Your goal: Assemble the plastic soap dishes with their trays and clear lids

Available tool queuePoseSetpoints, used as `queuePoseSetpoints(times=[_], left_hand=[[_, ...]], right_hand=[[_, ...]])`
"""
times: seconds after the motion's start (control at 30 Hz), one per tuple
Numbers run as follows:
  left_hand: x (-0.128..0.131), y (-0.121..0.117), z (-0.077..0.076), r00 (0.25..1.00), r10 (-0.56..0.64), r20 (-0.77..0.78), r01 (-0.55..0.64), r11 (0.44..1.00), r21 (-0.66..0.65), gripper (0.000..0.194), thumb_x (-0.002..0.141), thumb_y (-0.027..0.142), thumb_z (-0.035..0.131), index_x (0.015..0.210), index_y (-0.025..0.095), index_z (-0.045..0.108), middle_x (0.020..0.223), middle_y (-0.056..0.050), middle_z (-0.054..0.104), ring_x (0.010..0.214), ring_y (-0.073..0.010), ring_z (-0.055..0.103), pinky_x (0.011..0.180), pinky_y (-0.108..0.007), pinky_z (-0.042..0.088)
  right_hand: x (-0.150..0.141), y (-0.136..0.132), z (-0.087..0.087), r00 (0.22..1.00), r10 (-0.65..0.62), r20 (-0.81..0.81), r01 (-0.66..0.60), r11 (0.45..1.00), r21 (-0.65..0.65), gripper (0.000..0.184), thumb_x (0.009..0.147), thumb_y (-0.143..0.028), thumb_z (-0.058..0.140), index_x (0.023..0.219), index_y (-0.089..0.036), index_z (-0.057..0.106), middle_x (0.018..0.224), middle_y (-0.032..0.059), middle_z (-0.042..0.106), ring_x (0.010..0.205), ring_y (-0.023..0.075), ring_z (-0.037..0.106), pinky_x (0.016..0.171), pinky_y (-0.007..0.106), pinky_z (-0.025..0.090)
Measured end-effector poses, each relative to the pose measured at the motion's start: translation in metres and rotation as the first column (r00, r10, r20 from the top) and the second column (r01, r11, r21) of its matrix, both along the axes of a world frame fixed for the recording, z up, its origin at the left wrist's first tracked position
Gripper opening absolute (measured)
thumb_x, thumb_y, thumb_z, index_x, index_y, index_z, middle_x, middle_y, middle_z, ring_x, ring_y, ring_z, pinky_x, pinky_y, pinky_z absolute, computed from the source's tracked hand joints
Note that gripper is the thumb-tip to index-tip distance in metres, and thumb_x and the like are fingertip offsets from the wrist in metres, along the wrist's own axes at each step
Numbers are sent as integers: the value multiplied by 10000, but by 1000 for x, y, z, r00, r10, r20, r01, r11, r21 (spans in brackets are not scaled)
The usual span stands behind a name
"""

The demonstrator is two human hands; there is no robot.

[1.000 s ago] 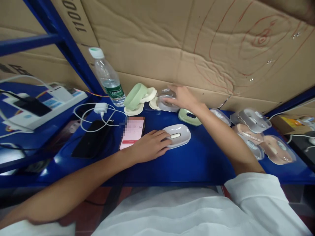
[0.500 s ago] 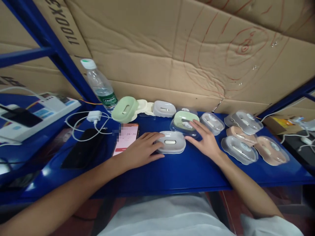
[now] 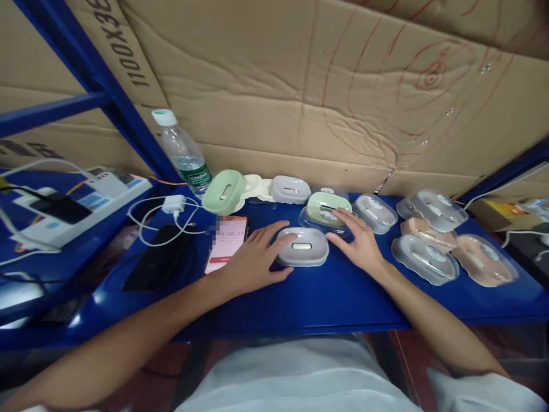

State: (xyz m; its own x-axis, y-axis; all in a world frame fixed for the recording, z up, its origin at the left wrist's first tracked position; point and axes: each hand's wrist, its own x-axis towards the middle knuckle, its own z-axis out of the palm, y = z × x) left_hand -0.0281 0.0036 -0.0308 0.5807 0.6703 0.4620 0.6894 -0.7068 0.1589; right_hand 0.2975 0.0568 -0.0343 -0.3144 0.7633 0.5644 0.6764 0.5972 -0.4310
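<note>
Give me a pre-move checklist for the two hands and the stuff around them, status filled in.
1. Gray dish open side up on the blue table: ok.
2. White piece at the middle of the gray dish: ok.
3. Left hand gripping the gray dish firmly: cannot tell; the hand is at its left end, fingers spread.
4. Green dish in full view: not ok; fingers of the right hand overlap its right end. Contact: cannot tell.
5. Phone unobstructed: not ok; the left hand covers part of its right side.
6. Bottle capped: ok.
</note>
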Motion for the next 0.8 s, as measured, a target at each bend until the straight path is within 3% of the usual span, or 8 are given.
queuePoseSetpoints(times=[0.17,0.27,0.37,0.47,0.57,0.67,0.8], left_hand=[[3,0,-3,999,25,-26,-25,1000,10,693,958,323,774,1573,201,479,1704,-245,439,1504,-436,570,1159,-584,585],[3,1,0,999,48,-18,-48,999,-7,676,975,393,778,1557,191,500,1683,-244,464,1462,-432,606,1137,-575,595],[-5,9,11,982,189,13,-189,982,-6,571,1057,474,672,1518,168,532,1621,-247,531,1438,-428,626,1115,-582,592],[-23,23,29,908,417,-23,-417,909,16,460,1125,479,502,1431,148,597,1433,-227,685,1331,-432,694,1104,-622,564],[-40,33,46,766,619,-171,-633,773,-40,404,1111,427,435,1278,143,670,1106,-190,799,1062,-412,790,941,-548,601],[-46,34,59,641,688,-341,-750,656,-85,452,1101,413,362,1262,147,690,966,-185,812,905,-394,806,770,-438,570],[-47,32,63,558,720,-414,-791,612,0,505,1093,312,272,1258,96,697,989,-241,805,949,-406,806,809,-445,541]], right_hand=[[2,-1,5,999,30,36,-30,999,19,624,1034,-611,731,1550,-266,669,1607,176,653,1495,384,639,1258,657,526],[0,-4,5,997,58,49,-59,998,10,611,1035,-602,735,1555,-289,663,1621,164,643,1500,381,634,1257,658,527],[-2,-7,4,994,87,70,-87,996,-12,609,1034,-597,740,1558,-297,661,1619,163,645,1507,386,627,1258,665,526],[-3,-9,4,991,108,83,-108,994,-10,610,1038,-580,742,1565,-284,658,1611,173,649,1509,386,625,1262,657,527],[-4,-11,5,989,123,83,-124,992,6,608,1036,-569,751,1568,-290,655,1613,161,649,1512,383,623,1267,642,529],[-5,-14,7,988,127,92,-128,992,14,605,1043,-560,746,1575,-290,646,1617,153,647,1510,374,624,1269,637,527],[-8,-18,9,985,138,99,-142,989,37,603,1053,-558,733,1580,-280,639,1611,157,651,1504,371,629,1262,634,532]])
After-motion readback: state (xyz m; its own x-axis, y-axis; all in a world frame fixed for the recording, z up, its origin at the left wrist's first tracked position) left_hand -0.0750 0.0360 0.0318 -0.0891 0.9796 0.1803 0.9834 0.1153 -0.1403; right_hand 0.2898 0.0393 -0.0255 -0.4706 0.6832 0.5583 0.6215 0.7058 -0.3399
